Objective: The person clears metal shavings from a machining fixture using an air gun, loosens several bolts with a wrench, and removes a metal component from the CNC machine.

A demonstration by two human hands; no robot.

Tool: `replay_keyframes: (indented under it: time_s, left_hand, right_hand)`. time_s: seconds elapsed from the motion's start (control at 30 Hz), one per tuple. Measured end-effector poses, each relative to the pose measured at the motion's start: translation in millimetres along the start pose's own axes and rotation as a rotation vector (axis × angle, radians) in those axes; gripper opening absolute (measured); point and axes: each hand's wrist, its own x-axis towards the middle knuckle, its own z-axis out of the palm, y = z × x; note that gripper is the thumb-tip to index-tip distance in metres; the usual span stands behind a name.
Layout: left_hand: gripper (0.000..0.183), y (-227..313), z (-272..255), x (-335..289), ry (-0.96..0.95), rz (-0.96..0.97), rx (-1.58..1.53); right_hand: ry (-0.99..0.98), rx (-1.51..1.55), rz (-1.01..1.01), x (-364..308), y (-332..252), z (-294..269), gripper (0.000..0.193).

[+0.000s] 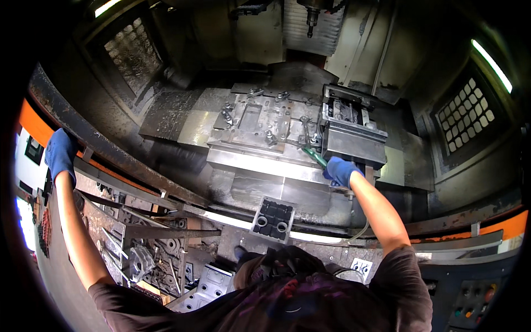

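Note:
My right hand [341, 171], in a blue glove, is closed around a green air blow gun [315, 156]. The gun points up and left at the front edge of the metal fixture plate [260, 119] on the machine bed. A thin pale hose [364, 228] hangs below that hand. Clamps with bolts [270, 137] sit on the plate. Just right of the gun's tip stands a steel vise [354, 141]. Far to the left, my gloved left hand [61, 153] grips the orange door edge [35, 124] of the machine; its fingertips are partly hidden.
A spindle with a tool [311, 25] hangs at the top. Near my body, a dark block with two round holes [272, 219] rests at the machine's front sill. Metal parts [141, 263] crowd the lower left. A control panel [470, 299] stands lower right.

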Motion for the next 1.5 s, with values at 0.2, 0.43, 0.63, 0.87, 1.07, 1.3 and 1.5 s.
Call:
replay_keyframes:
  time_s: [0.2,0.43,0.63,0.87,1.07,1.3,1.5]
  left_hand:
    - [0.022,2.2,-0.4,-5.8,0.136,0.135,0.162]
    - [0.017,-11.2,10.3,0.7,0.194,0.203,0.178]
    - [0.013,-8.0,13.5,-4.6,0.299,0.259,0.188]
    - [0.011,-16.9,22.3,1.0,0.283,0.21,0.163]
    - [0.012,-21.5,25.1,1.6,0.35,0.305,0.128]
    - [0.012,-22.4,29.7,9.8,0.278,0.239,0.104]
    - [0.012,-12.1,16.8,2.7,0.193,0.223,0.116]
  right_hand:
    - [-0.006,0.27,0.039,-31.9,-4.0,8.0,0.023]
    - [0.096,0.368,0.2,-55.8,-49.4,-4.8,0.02]
    - [0.149,0.04,0.165,-31.9,-85.8,2.6,0.024]
    - [0.078,0.087,0.276,-34.0,-135.3,-6.3,0.023]
    - [0.092,0.154,0.235,-14.4,-148.4,-3.9,0.025]
    - [0.07,0.178,0.256,2.0,-144.6,-6.6,0.024]
    - [0.082,0.004,0.213,28.8,-124.3,-3.6,0.024]
